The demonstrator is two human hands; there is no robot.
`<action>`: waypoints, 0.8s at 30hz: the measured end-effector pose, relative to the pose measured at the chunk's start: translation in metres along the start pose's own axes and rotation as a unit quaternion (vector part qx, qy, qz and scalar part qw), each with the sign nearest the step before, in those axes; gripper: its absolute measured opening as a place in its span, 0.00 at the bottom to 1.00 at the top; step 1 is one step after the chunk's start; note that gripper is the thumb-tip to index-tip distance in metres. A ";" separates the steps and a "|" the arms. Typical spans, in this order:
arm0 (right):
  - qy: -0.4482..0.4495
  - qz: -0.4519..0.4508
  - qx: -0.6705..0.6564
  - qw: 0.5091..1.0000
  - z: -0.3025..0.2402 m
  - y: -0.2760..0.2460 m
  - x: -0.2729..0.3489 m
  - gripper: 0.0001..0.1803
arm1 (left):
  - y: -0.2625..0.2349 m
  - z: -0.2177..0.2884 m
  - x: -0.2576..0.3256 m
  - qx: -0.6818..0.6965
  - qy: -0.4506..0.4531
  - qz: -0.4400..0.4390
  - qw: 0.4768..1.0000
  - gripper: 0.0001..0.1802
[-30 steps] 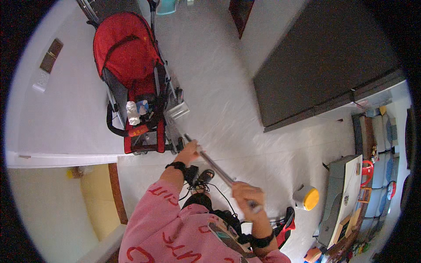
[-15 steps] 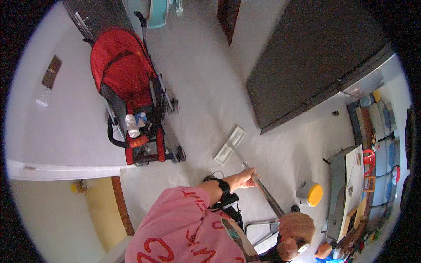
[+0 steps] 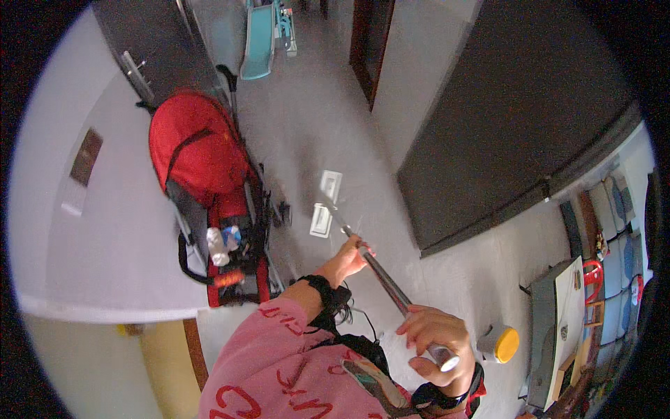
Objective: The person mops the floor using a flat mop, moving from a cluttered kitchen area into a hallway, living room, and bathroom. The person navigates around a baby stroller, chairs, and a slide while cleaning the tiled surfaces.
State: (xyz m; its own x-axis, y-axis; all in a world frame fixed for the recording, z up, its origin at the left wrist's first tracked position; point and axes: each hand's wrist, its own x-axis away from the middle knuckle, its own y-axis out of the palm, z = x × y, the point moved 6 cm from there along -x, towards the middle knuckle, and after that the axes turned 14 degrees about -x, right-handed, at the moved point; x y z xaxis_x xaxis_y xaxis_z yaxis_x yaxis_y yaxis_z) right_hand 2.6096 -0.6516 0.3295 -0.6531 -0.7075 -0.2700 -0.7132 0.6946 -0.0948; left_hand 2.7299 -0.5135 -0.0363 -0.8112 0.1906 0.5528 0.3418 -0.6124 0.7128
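Note:
A flat mop (image 3: 322, 221) with a pale rectangular head lies against the grey floor ahead of me, and its metal pole slants back toward my right side. Partway down that pole, my left hand (image 3: 347, 258) is closed around it. My right hand (image 3: 438, 335) wraps the pole close to its upper end, whose round cap shows past the fingers. Dark bands circle both wrists, and a pink sleeve with red lettering covers my left upper arm.
A red stroller (image 3: 199, 150) stands left of the mop, by the white wall. Farther off is a turquoise slide (image 3: 259, 43). A large dark panel (image 3: 516, 126) rises on the right, with a yellow-lidded tub (image 3: 505, 345) and a table (image 3: 555, 328) nearer. A dark cable (image 3: 366, 318) trails on the floor.
The mop head has moved left and forward along the floor. Both hands keep hold of the pole, the right one now farther forward. My view has tilted up, showing more of the slide.

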 end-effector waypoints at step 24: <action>-0.032 0.586 0.222 0.778 0.008 -0.098 -0.096 0.18 | 0.076 -0.061 -0.089 -0.189 -0.420 -0.032 0.887 0.05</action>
State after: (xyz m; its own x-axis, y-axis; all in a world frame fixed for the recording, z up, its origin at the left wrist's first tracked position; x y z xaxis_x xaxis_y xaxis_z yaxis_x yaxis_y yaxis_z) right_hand 2.7442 -0.6513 0.3574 -0.7641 0.4450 -0.4671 0.5318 0.8444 -0.0653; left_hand 2.7993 -0.6236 -0.0580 -0.1296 0.6406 0.7569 -0.0043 -0.7637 0.6456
